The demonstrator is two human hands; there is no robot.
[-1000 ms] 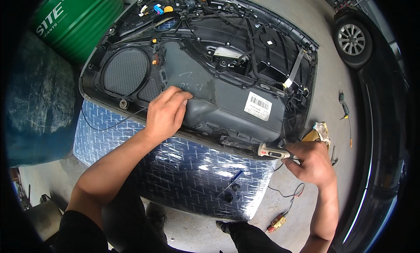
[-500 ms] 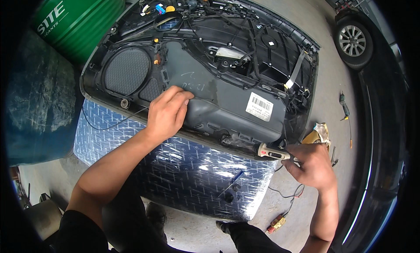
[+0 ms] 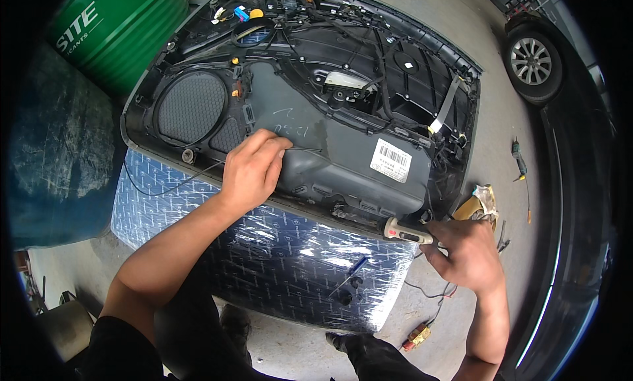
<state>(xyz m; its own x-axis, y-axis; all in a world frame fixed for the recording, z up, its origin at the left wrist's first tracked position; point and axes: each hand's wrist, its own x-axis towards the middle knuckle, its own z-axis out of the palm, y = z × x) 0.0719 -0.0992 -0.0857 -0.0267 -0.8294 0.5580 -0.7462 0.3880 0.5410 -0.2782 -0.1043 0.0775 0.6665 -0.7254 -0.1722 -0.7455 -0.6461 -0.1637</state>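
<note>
A dark car door panel (image 3: 343,150) lies inner side up on a blue patterned block (image 3: 264,269). My left hand (image 3: 254,167) rests curled on the panel's lower middle, fingers pressing its grey plastic next to a thin wire. My right hand (image 3: 465,252) sits at the panel's lower right corner and grips a small grey tool with a red mark (image 3: 405,231), its tip against the panel's edge. A round speaker grille (image 3: 192,107) is at the panel's left, a white barcode label (image 3: 390,160) to its right.
A green drum (image 3: 112,28) and a dark blue barrel (image 3: 53,150) stand at the left. A car wheel (image 3: 533,58) is at upper right. A screwdriver (image 3: 519,162) and yellowish scrap (image 3: 478,206) lie on the concrete floor, with another screwdriver (image 3: 349,275) on the block.
</note>
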